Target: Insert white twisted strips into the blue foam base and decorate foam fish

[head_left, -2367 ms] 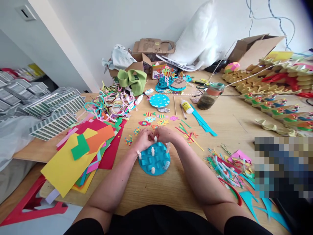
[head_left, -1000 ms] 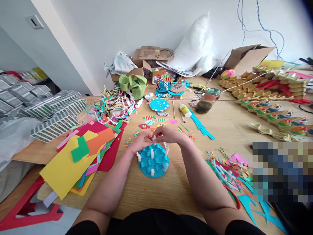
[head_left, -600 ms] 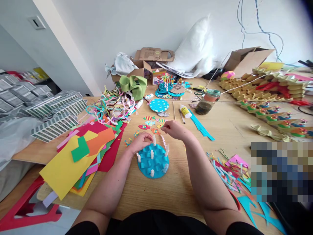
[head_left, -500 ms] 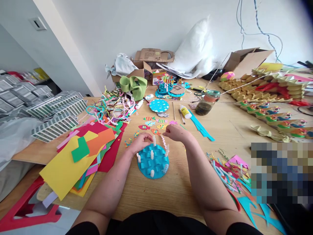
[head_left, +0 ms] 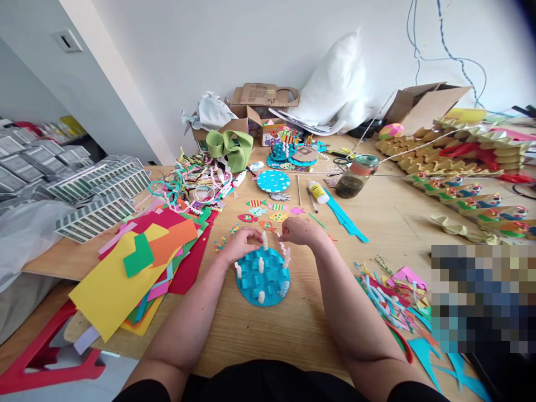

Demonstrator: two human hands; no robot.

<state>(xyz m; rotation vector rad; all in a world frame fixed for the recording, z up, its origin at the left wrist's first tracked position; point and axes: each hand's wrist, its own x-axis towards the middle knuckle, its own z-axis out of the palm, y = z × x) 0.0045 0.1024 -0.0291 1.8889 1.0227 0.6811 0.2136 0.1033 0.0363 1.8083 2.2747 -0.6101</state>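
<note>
A round blue base, its surface covered with raised blue paper loops, lies on the table in front of me. Several small white coils stand on it. At its far left edge my left hand is curled, thumb and forefinger tips against a white coil. My right hand hovers past the far right edge with its fingers bent together. Just under those fingertips is a pink-and-white twisted strip; whether they grip it is hidden. Paper fish lie beyond the base.
Coloured paper sheets are piled on the left, beside a heap of trimmings. Behind the fish are a blue disc with white marks, a glue bottle and a glass jar. Paper scraps lie on the right.
My right hand has come down slightly toward the twisted strip. My left hand stays at the same white coil, and the blue base has not moved.
</note>
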